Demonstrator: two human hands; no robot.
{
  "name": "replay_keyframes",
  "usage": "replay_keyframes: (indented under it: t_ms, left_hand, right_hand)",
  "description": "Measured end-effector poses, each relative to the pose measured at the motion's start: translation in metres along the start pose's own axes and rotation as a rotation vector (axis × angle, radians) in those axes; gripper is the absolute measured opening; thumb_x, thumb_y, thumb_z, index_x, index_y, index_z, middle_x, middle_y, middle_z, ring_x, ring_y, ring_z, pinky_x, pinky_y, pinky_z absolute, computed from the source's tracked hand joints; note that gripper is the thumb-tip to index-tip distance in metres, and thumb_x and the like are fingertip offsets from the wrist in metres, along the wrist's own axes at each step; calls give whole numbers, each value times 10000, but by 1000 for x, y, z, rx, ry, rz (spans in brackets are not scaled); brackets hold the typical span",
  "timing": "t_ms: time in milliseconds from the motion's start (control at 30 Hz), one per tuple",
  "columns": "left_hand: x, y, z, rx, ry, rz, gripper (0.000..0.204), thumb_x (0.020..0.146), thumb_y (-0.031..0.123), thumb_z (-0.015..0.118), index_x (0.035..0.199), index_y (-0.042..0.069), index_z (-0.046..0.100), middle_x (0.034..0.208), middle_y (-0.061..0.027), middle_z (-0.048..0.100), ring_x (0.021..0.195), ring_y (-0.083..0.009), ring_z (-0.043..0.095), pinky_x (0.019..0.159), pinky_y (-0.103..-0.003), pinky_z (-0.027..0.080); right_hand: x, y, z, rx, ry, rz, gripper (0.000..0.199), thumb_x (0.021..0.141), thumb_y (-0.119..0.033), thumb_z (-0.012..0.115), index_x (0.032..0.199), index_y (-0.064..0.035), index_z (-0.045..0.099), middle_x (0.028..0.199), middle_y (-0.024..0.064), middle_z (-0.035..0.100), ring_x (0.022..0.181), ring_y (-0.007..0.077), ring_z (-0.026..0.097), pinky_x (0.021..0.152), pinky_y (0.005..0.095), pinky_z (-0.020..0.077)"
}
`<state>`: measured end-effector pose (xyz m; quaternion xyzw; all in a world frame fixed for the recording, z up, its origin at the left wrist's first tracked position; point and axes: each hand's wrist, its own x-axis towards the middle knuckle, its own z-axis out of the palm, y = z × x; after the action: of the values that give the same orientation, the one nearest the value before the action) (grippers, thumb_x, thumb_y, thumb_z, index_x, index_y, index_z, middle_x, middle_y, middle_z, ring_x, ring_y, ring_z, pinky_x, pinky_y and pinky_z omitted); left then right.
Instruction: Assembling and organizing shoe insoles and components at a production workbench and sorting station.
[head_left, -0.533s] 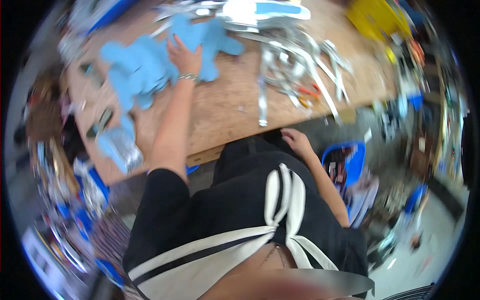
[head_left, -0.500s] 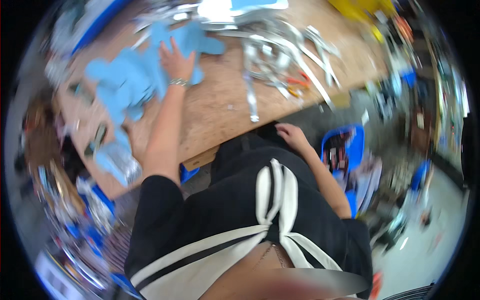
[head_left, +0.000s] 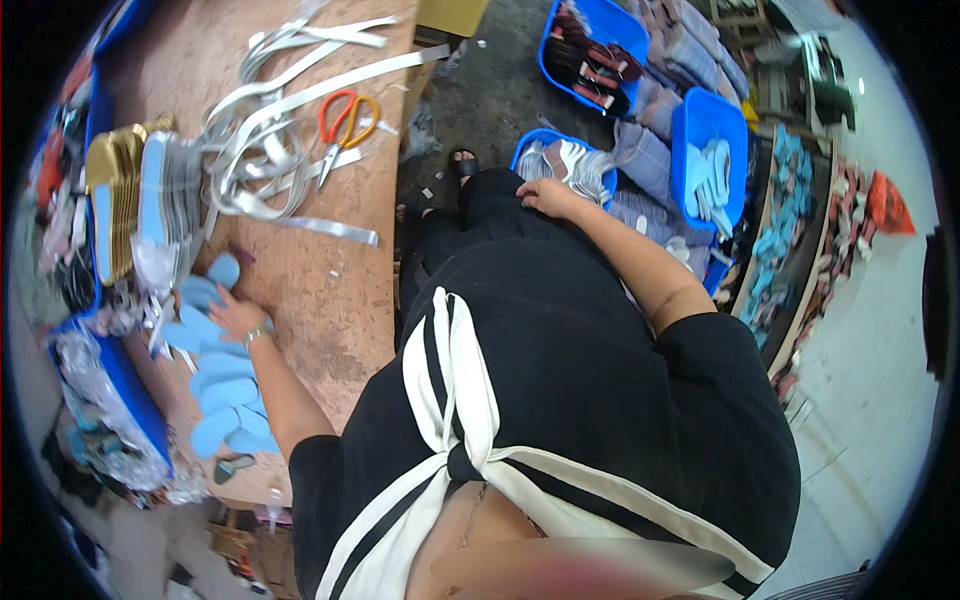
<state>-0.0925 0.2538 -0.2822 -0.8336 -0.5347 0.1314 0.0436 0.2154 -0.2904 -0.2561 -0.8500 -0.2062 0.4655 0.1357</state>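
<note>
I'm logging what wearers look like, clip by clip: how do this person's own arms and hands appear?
The left hand and right hand are both ungloved. Plain black short sleeves end around the elbows. A narrow, pale metallic-looking band circles the left wrist; none shows on the right.

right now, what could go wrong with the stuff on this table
The blue soles overlap loosely under the spread left hand, so a sideways push might scatter them. One long silver ribbon sticks out past the table edge and could get caught and drag the tangle. The scissors lie by the loose ribbons, so picking them up carelessly might snag or nick one.
</note>
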Motion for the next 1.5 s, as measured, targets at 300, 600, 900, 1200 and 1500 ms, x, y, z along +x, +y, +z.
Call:
replay_keyframes:
  t_ms: [300,600,900,1200,1500]
  left_hand:
    - [7,-2,-23,136,-172,1,566,791,226,624,1332,227,455,1425,-201,298,1300,-352,315,987,-544,335]
    - [-93,317,-116,-460,42,953,403,803,112,595,1187,2,543,1227,-221,497,1189,-354,438,1025,-418,326]
    - [-267,591,-153,-462,-304,1642,365,813,126,619,1169,74,563,1299,-202,449,1191,-356,437,981,-385,381]
    - [-386,745,-148,-197,-921,1894,350,822,164,632,1159,83,581,1149,-140,574,943,-241,608,800,-326,493]
    - [-450,887,-85,383,-1467,1777,404,867,214,615,1233,68,527,1075,-79,637,935,-140,608,834,-283,470]
  right_hand:
    - [-32,122,27,271,94,227,298,771,-222,666,1055,-131,660,990,106,668,941,259,627,833,362,475]
    - [-37,235,14,391,214,270,311,743,-233,674,1041,-145,671,1007,95,667,950,266,623,840,354,477]
    - [-107,321,45,860,770,423,188,781,-123,621,938,-22,649,757,72,651,642,160,625,592,296,499]
    - [-201,346,104,1687,810,890,408,771,-153,651,1152,-28,579,788,60,635,625,132,581,560,272,478]
    - [-193,545,-13,1466,1306,1020,703,713,-303,746,1274,5,455,1089,189,614,949,252,609,814,353,477]
